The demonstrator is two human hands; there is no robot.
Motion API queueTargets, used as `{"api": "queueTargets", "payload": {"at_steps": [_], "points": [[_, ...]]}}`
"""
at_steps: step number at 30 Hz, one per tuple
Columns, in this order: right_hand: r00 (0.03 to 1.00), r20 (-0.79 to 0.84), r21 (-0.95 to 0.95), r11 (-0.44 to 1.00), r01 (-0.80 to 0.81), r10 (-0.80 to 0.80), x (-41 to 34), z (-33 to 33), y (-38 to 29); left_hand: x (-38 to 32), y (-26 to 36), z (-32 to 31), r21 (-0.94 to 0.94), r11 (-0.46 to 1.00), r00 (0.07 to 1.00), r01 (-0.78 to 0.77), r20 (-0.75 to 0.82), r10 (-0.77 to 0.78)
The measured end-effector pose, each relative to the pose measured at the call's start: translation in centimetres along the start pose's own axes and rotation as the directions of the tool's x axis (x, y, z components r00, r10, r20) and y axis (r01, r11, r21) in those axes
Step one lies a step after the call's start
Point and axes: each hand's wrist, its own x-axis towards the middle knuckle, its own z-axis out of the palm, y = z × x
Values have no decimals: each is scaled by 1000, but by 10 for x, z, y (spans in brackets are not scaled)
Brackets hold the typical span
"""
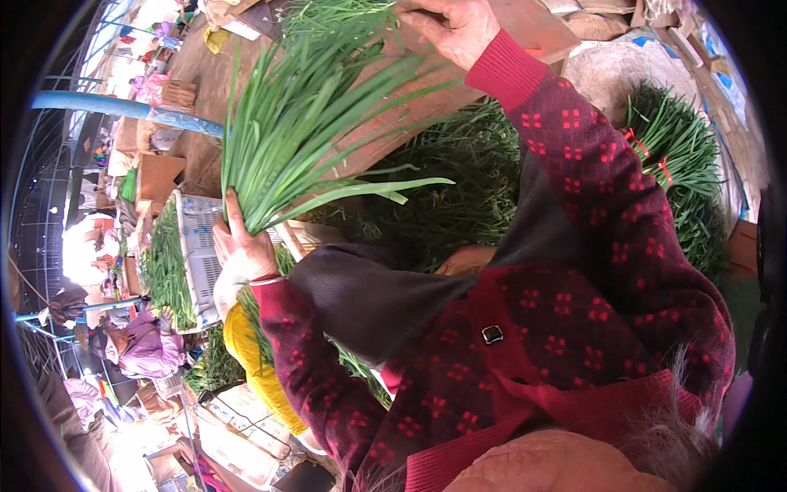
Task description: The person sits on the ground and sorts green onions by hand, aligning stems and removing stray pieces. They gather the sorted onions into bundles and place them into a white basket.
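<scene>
My left hand (246, 252) grips a bunch of long flat green leaves, likely garlic chives (289, 135), near one end. The leaves fan out upward and to the right, with a few stray blades hanging lower. At the top edge of the view is my right hand (458, 31), its fingertips beside a loose heap of the same greens (335, 18) on a brown board (516, 37). Part of that hand is cut off, so whether it pinches any leaf is unclear.
Loose greens (455, 178) lie below the board, by my legs. Tied bundles with red bands (676, 141) are stacked at right. A white plastic crate (200, 246) with greens stands left, near a blue pipe (123, 104). A person in purple (150, 347) is beyond.
</scene>
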Motion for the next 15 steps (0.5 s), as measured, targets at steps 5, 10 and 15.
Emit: {"api": "queueTargets", "payload": {"at_steps": [5,10,15], "points": [[964,214,142,971,-193,160,0,-8,-24,1,6,16,-48,997,998,64,27,-63],[542,798,112,819,-562,263,-26,6,-38,1,9,23,-32,996,996,79,35,-78],[79,997,66,405,-912,15,-59,46,-51,0,9,24,-47,997,998,58,-8,-59]]}}
